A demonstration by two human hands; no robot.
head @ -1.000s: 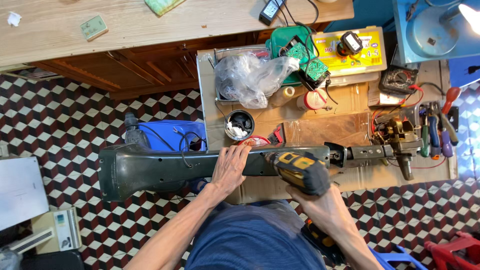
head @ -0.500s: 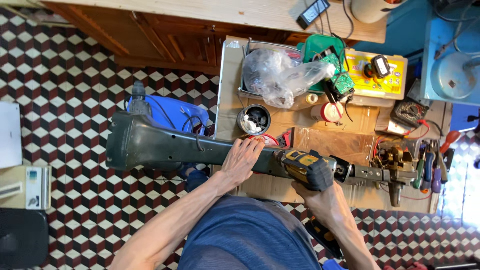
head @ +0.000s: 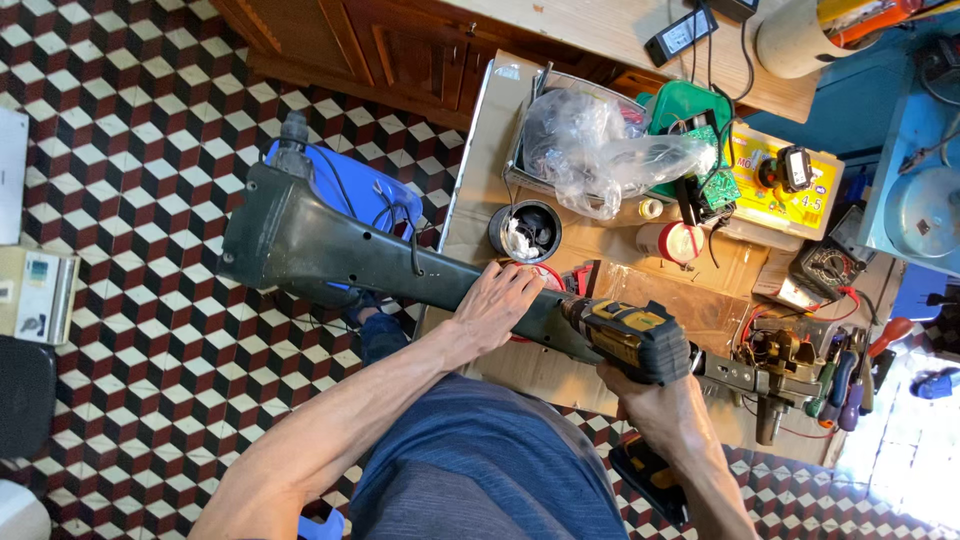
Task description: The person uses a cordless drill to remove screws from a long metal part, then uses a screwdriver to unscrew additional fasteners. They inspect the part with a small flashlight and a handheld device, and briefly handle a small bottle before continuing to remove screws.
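Your left hand (head: 497, 305) lies flat on the long dark housing (head: 340, 250), fingers spread, not gripping. Its long line runs from ten o'clock to four o'clock (wide end far left). Your right hand (head: 655, 405) squeezes the yellow-and-black drill (head: 630, 338), touching the housing.

One view only, my head camera: it looks steeply down from above my own lap, close over both forearms, which enter from the lower edge. The low worktable (head: 470, 150) fills the upper right of the frame, the chequered floor (head: 130, 150) the left. No second view shares this scene.
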